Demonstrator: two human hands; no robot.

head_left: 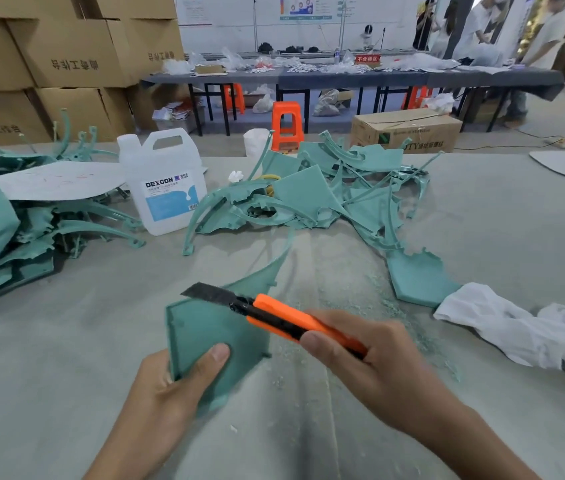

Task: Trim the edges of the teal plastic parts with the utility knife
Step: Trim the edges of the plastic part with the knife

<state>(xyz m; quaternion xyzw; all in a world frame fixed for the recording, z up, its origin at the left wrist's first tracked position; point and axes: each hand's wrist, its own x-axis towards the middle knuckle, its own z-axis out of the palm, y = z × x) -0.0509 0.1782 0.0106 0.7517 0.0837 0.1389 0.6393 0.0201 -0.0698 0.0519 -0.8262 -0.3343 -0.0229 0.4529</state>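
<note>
**Trimming under way: one part in hand, two heaps unsorted**

At the far left, a heap of teal parts (4,230) lies on the table (66,341), partly under a white sheet (56,181). The frame cuts the heap off on its left. Its edges are too small to read, so I cannot tell whether it is finished or waiting. A white jug (165,181) stands just right of it.

At the front centre, the left hand (167,386) grips the near corner of the teal part being worked (212,334). The thumb presses on the top face, and the fingers beneath are hidden. The part sits low over the table, directly in front of the person.

The right hand (371,362) is closed round the orange utility knife (274,315). The blade (208,292) is extended and lies at the part's far edge. I cannot confirm whether the edge is actually biting. In my judgement this edge is being worked and the other sides remain to be checked.

Behind the hands, a second heap (315,195) is tangled and shows no sign of sorting. Teal shavings (360,306) are scattered right of the held part, which points to real trimming output.

Further right, a flat part with a ragged rim (419,275) looks untrimmed. It touches a crumpled white cloth (523,334), possibly gloves, whose far end is blurred.

Overall the job appears to be partway through, and the count of finished parts cannot be determined.
</note>
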